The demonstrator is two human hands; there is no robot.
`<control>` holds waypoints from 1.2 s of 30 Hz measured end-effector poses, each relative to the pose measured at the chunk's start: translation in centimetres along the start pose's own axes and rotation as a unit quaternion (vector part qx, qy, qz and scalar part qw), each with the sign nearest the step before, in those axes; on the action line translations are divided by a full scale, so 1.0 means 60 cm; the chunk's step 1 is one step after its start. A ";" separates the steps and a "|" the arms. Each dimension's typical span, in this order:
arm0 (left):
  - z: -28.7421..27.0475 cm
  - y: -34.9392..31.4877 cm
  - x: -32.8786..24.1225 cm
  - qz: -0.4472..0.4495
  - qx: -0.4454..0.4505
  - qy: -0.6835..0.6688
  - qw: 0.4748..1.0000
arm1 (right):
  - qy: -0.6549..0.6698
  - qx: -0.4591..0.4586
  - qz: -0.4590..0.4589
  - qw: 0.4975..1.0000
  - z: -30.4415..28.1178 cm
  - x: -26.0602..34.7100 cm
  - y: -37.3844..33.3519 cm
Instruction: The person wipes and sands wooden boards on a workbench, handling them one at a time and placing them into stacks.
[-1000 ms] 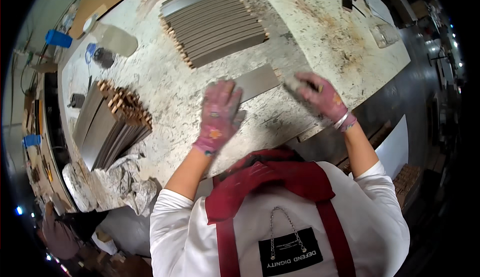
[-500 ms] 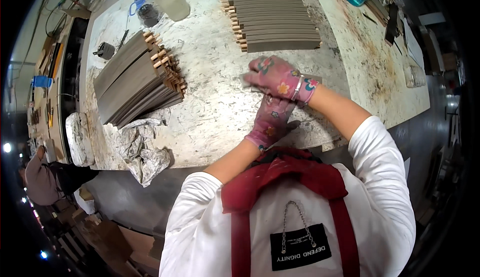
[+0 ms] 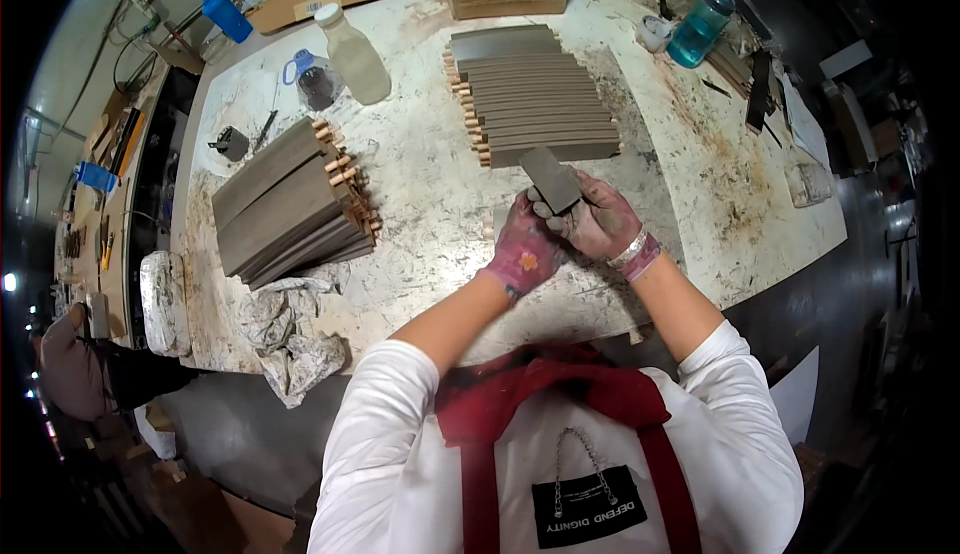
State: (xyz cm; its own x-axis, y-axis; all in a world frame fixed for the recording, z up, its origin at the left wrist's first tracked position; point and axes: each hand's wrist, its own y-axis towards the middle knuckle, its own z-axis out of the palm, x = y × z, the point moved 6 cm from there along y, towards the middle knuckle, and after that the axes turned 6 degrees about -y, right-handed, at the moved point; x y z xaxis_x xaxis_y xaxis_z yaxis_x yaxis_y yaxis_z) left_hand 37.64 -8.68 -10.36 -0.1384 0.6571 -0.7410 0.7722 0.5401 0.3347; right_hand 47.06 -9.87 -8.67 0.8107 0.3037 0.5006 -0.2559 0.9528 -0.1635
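At bench centre, just before the row of grey slats [image 3: 535, 99] | left hand [image 3: 522, 251] and right hand [image 3: 597, 219] pressed together, both gripping one grey slat [image 3: 551, 178] above the worktop [image 3: 430, 184] | likely light, stiff, thin; hold near its edges | fingertips hidden.
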 end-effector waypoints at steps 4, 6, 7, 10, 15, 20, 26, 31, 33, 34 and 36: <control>-0.111 -0.074 -0.057 0.048 0.038 0.126 0.990 | -0.456 -0.030 -0.095 0.884 0.048 0.012 0.019; -0.196 -0.120 -0.059 -0.025 0.036 -0.042 0.998 | -0.514 -0.010 -0.128 0.848 0.083 0.017 0.026; -0.255 -0.141 -0.071 -0.013 0.006 -0.062 0.998 | -0.412 -0.021 -0.089 0.907 0.084 0.017 0.036; -0.472 -0.211 -0.078 0.008 -0.169 0.036 0.985 | -0.362 0.002 -0.063 0.930 0.188 0.018 0.101; -0.827 -0.387 0.049 -0.170 -0.301 0.161 0.924 | -0.602 0.038 -0.104 0.791 0.382 -0.012 0.264; -0.990 -0.465 0.182 -0.243 -0.393 -0.005 0.887 | -0.782 0.138 -0.165 0.584 0.517 -0.100 0.430; -1.029 -0.428 0.439 -0.323 -0.363 -0.194 0.852 | -0.924 0.179 -0.225 0.251 0.588 -0.187 0.598; -0.989 -0.352 0.618 -0.382 -0.301 0.042 0.873 | -0.941 0.187 -0.207 0.193 0.583 -0.256 0.680; -0.960 -0.323 0.625 -0.401 -0.210 0.099 0.886 | -0.945 0.205 -0.189 0.171 0.579 -0.275 0.705; -0.952 -0.307 0.606 -0.392 -0.181 0.129 0.893 | -0.944 0.208 -0.190 0.171 0.575 -0.277 0.714; -0.951 -0.291 0.592 -0.341 -0.186 0.165 0.907 | -0.943 0.212 -0.190 0.169 0.570 -0.279 0.729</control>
State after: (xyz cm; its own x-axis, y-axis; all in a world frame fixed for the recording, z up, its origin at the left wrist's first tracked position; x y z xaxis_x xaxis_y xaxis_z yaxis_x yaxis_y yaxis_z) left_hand -16.14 35.22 -9.29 -0.7305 0.1922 -0.6553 0.1839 0.9795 0.0823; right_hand 4.26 26.87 4.86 -0.6980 -0.7006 -0.1480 -0.7135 0.6980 0.0610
